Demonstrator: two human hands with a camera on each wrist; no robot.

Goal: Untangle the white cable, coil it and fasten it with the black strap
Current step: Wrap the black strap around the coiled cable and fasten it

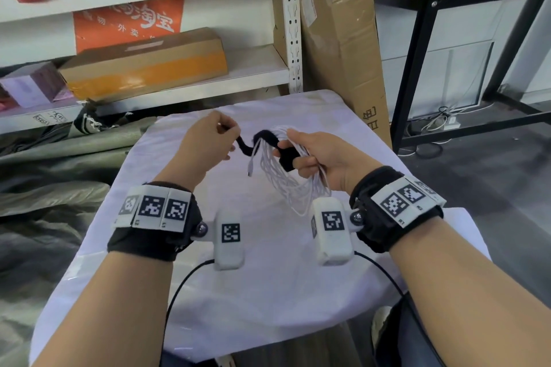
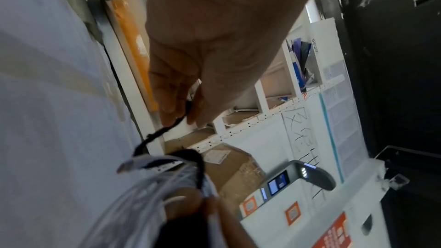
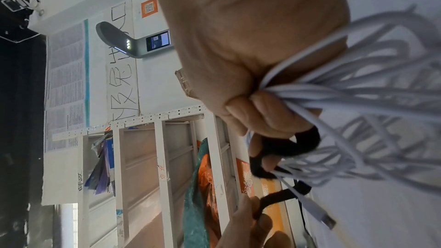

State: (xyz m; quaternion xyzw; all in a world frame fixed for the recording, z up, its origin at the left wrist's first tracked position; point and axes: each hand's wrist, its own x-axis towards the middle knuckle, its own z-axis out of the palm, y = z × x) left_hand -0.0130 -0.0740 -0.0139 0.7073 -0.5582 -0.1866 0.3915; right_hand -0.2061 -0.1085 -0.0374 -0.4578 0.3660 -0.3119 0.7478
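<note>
Above the white-cloth-covered tabletop (image 1: 328, 116), the right hand (image 1: 325, 155) curls its grip round the loosely coiled white cable (image 1: 280, 176), thumb pressing one end of the fuzzy black strap (image 1: 287, 158). The left hand (image 1: 205, 143) pinches the strap's free end; should that pinch slip, the wrap would likely loosen and the uneven loops spill. A plug (image 1: 250, 171) dangles free.

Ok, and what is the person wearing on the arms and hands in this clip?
Both forearms are bare, with no sleeves and no gloves. The left hand and right hand each have a black fabric wrist band carrying white tiles printed with black square-code markers. A white rounded camera pod with its own marker sticks out from each band on a metal ball joint, trailing a thin black cable.
</note>
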